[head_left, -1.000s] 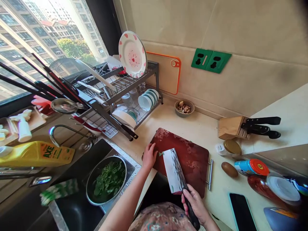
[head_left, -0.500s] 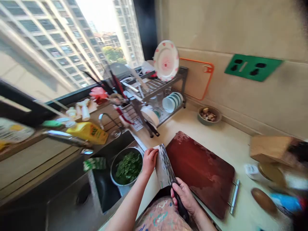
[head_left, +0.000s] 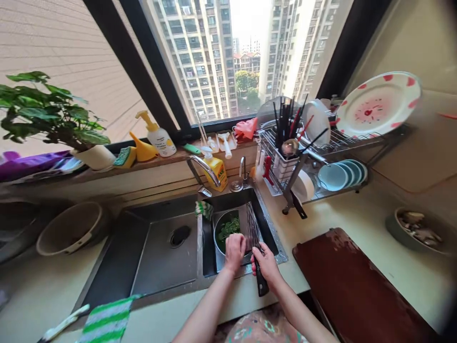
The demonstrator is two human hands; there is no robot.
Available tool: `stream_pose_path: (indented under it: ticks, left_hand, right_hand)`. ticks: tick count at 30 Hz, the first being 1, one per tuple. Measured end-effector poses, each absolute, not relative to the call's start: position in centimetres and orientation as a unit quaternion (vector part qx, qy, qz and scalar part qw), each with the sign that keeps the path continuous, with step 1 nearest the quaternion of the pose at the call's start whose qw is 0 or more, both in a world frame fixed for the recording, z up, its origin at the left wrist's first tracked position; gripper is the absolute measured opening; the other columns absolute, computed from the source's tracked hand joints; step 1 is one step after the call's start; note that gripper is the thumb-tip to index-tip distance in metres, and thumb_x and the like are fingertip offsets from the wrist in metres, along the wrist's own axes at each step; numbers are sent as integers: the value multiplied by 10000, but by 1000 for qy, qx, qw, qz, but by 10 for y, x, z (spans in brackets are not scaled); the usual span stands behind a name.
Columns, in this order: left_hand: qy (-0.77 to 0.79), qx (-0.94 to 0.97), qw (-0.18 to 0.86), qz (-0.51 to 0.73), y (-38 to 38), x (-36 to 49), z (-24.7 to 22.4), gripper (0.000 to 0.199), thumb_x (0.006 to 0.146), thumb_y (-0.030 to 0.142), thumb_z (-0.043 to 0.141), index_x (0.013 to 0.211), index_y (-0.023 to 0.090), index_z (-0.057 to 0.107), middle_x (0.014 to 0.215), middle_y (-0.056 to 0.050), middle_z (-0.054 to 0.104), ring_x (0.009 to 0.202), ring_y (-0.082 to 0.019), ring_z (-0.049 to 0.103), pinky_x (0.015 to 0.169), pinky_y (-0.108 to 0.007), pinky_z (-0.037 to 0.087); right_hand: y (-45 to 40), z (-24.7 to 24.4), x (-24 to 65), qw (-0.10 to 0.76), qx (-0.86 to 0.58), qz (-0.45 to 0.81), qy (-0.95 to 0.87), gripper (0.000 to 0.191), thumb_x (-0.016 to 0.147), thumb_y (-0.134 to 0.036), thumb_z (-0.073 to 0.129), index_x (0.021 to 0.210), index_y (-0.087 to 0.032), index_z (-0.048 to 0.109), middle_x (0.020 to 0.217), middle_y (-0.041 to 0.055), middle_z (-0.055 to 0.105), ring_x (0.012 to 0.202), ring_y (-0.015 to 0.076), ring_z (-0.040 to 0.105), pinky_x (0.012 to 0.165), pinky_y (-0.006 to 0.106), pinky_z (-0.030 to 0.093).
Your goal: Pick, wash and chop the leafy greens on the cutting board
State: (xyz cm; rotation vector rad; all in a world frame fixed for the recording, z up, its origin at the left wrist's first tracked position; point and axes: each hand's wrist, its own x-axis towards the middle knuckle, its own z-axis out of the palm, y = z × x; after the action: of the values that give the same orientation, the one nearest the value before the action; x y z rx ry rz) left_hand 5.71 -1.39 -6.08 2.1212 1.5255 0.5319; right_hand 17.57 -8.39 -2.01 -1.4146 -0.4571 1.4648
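My right hand (head_left: 266, 261) is wrapped around the black handle of a cleaver (head_left: 253, 224). Its broad blade points away from me over the right sink basin, edge-on and streaked. Close to the blade's left side is my left hand (head_left: 235, 247), fingers curled in; whether they touch the blade or hold anything is hidden. Beyond and below it, a round metal pot (head_left: 216, 238) sits in the basin, with green leaves (head_left: 228, 227) inside.
A dark red cutting board (head_left: 357, 281) lies on the right counter. Behind it are a bowl of food pieces (head_left: 421, 228) and a dish rack (head_left: 293, 190). The faucet (head_left: 205, 169) arches behind the sink (head_left: 164, 267). A green-striped cloth (head_left: 107, 321) hangs at the front left.
The view has swung left toward the sink. Both hands and the cleaver have moved from beside the cutting board to over the right basin. My left fingers have curled in more.
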Motion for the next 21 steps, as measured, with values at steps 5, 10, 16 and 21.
stream_pose_path:
  ticks: [5,10,16,21]
  left_hand:
    - [638,681,323,159,21,21,-93,148,762,122,490,756,192,620,853,-57,608,916,-202,539,813,-327,372]
    - [603,651,425,177,39,16,-103,195,759,157,510,908,160,635,953,-97,642,930,-202,577,841,-327,399]
    - [479,554,651,201,15,36,-81,276,786,337,517,1004,198,616,980,-57,661,875,-156,606,741,-273,451]
    - [487,352,740,302,3,57,-64,415,662,511,625,889,164,615,804,-31,657,685,-115,592,664,-249,432]
  right_hand:
    - [-69,-29,165,470,-638,551,-261,389,731,-515,503,977,-218,448,537,-78,503,366,96,459,329,203,379]
    - [-69,-40,178,361,-712,345,-494,363,735,-267,501,1092,-210,535,962,53,643,879,211,612,742,316,493]
    - [-66,-34,192,197,-703,240,-640,439,741,-119,460,1165,-217,516,1039,69,597,968,203,561,834,298,432]
    - [-47,-28,196,155,-656,217,-706,449,736,-75,451,1156,-222,512,1000,64,592,925,198,558,795,281,423]
